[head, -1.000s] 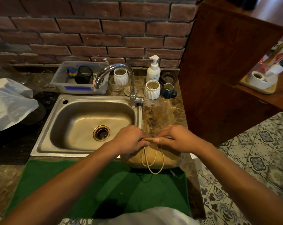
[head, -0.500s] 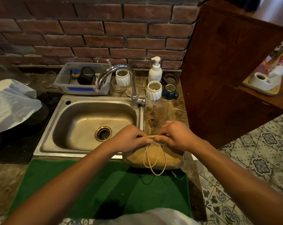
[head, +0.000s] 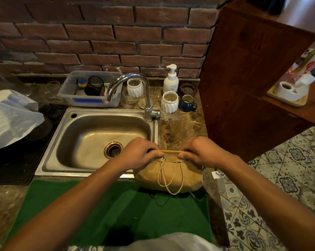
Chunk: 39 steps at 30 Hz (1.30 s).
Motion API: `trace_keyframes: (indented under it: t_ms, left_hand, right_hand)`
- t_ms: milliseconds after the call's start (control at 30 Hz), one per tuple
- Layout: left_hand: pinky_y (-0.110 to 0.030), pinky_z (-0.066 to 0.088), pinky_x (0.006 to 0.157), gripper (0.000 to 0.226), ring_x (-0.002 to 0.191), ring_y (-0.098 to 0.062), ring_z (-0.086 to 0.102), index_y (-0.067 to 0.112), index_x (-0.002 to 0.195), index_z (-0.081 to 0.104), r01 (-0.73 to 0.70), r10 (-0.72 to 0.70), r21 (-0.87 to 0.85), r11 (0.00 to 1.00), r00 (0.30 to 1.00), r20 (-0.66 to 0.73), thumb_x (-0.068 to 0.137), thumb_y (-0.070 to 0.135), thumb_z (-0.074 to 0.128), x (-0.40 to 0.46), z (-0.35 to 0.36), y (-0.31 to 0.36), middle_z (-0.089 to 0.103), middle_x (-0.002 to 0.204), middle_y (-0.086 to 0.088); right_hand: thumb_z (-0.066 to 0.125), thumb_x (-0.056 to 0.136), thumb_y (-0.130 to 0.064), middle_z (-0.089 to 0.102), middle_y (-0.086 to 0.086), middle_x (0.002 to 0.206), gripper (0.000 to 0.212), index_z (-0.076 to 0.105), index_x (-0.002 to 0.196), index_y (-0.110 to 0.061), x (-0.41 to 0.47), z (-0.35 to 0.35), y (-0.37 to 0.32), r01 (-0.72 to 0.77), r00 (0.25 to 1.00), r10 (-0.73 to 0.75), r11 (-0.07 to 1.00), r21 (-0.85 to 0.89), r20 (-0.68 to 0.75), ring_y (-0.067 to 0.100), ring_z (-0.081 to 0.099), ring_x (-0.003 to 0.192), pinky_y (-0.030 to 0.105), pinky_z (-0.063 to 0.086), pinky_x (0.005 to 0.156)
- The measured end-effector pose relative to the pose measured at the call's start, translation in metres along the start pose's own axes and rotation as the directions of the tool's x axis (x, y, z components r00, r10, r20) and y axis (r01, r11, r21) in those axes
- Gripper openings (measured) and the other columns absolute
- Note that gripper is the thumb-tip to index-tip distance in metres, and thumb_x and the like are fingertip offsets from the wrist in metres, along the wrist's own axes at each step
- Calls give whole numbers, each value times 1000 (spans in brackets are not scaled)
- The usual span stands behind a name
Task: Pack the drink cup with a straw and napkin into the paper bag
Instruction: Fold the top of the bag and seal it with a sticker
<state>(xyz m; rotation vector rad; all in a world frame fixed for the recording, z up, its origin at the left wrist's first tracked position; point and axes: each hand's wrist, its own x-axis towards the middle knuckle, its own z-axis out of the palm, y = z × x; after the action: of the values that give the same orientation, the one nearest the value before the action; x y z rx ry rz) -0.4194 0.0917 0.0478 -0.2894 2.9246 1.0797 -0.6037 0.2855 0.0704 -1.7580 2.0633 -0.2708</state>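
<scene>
I see the paper bag [head: 168, 175] standing on the tabletop [head: 180, 127] at the far right corner of the green mat [head: 117, 211], just right of the sink [head: 102, 138]. My left hand [head: 140, 153] and right hand [head: 201, 151] each pinch one end of the bag's folded top edge, thumbs on the near side, fingers curled over the far side. The twine handles [head: 170, 180] hang down the bag's near face (its contents are hidden). A soap pump bottle [head: 170, 80] stands far back by the brick wall [head: 117, 33].
</scene>
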Motion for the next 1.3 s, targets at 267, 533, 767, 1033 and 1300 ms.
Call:
trace_keyframes:
  t_ms: [267, 533, 767, 1033, 1300]
  left_hand:
    - [-12, 45, 59, 6, 69, 7, 64, 26, 86, 79, 146, -159, -216, 965, 986, -42, 89, 31, 77, -10, 0, -15, 72, 76, 15]
    - [-30, 53, 68, 29, 75, -16, 71, 15, 95, 83, 279, -289, -501, 819, 956, 59, 87, 43, 76, -17, 11, -23, 79, 86, -10]
    - [-28, 45, 61, 24, 65, -9, 61, 12, 84, 82, 306, -331, -537, 786, 942, 54, 93, 31, 71, -15, 12, -22, 71, 70, -5]
    - [-36, 50, 68, 33, 80, -38, 70, 5, 94, 80, 320, -369, -525, 789, 929, 11, 92, 37, 72, -5, 18, -21, 76, 88, -23]
    - [-34, 49, 65, 26, 68, -18, 67, 10, 87, 81, 372, -432, -510, 775, 902, 1, 91, 35, 74, 2, 18, -17, 77, 77, -13]
  right_hand:
    - [60, 97, -50, 76, -5, 94, 33, 77, 103, -22, -8, 6, 16, -66, 997, 74, 979, 190, -34, 12, 68, 84, 44, 54, 74]
    - [70, 94, -39, 77, -2, 88, 23, 81, 97, -19, -12, 12, 29, -95, 977, 164, 910, 403, -138, 11, 71, 83, 40, 56, 74]
    - [76, 87, -39, 77, -2, 82, 21, 82, 91, -19, -20, 16, 45, -200, 946, 304, 814, 546, -107, 11, 71, 76, 38, 55, 71]
    - [80, 77, -42, 79, 1, 83, 26, 82, 85, -18, -31, 27, 61, -226, 851, 498, 636, 737, -169, 18, 74, 83, 37, 58, 76]
    - [72, 92, -39, 71, -2, 95, 24, 70, 101, -16, -70, 83, 99, -430, 509, 845, 416, 801, -165, 18, 68, 90, 29, 52, 73]
